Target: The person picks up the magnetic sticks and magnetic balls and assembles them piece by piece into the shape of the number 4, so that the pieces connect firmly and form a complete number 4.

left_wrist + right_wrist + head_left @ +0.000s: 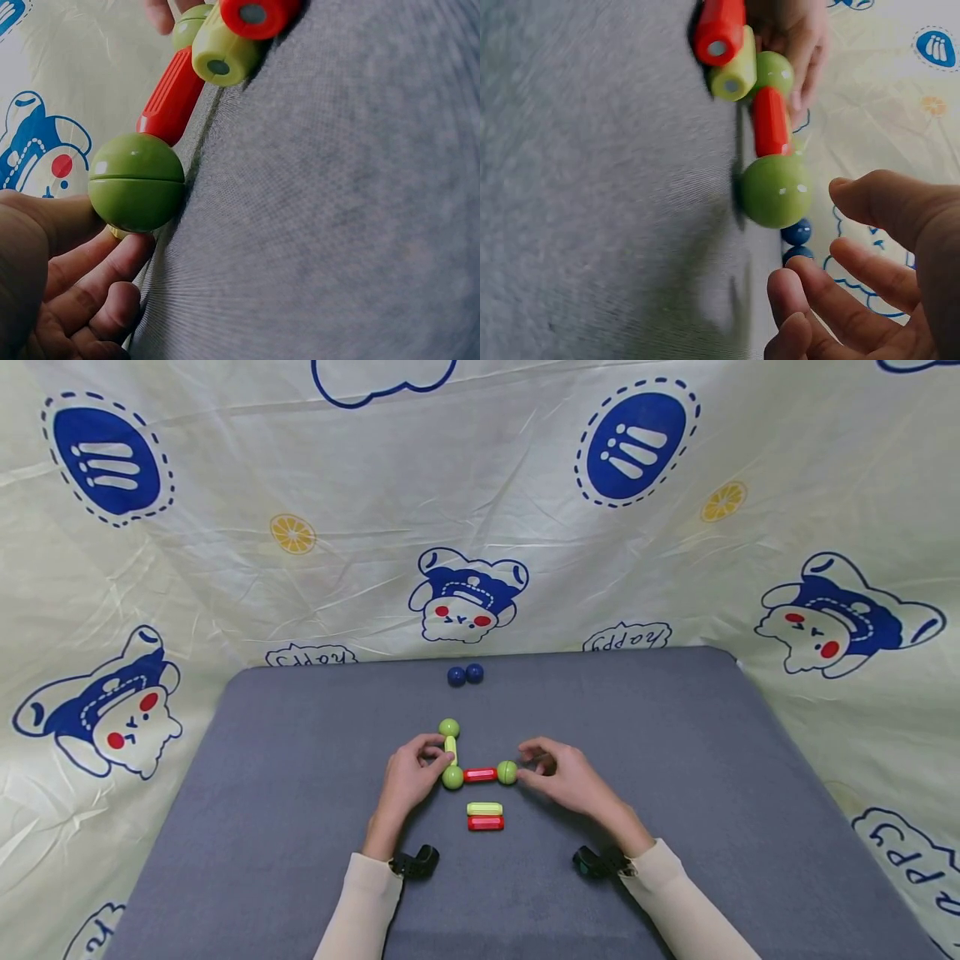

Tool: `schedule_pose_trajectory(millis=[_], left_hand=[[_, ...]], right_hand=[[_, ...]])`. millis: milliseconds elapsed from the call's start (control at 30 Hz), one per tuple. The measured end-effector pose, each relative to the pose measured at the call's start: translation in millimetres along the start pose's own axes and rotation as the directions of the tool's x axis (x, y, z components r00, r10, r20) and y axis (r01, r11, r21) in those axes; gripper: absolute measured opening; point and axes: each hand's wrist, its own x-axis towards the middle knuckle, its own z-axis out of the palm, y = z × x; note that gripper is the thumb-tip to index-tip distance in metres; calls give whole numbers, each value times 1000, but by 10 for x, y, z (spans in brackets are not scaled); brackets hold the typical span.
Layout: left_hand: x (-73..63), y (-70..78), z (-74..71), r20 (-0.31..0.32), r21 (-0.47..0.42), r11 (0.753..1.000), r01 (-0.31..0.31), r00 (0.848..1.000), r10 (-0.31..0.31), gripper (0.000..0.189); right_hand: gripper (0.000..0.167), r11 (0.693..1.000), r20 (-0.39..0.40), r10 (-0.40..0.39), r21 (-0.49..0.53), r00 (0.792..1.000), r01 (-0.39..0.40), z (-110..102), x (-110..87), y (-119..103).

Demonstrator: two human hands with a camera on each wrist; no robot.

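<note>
One green ball (507,772) (ending crosswise red rod (480,774)) lies left of right hand's (567,777) loose, empty fingers; left hand (409,773) pinches yellow rod (451,746).

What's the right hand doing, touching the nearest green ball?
Apart: the right wrist view shows backdrop between the right hand and nearest green ball.

Head view looks forward-down from above; close wrist views share green balls (136,182).

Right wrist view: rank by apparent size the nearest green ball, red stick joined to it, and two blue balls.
1. Nearest green ball
2. Red stick joined to it
3. Two blue balls: not ranked between them, the lower partly hidden.
</note>
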Motion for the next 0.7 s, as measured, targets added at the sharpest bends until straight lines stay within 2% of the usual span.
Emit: schedule_pose_trajectory(millis=[233,533,700], left_hand=[[2,-12,-8,-3,9,1000,-4,1000,4,30],[2,-22,9,-1,13,1000,-4,1000,4,29],[-6,-20,12,-2,8,1000,-8,1000,8,29]], right_hand=[[39,1000,31,4,-16,999,-4,-33,-124,-134],[33,999,174,-41,28,984,37,87,-246,-177],[31,997,219,-78,27,973,74,195,-255,-169]])
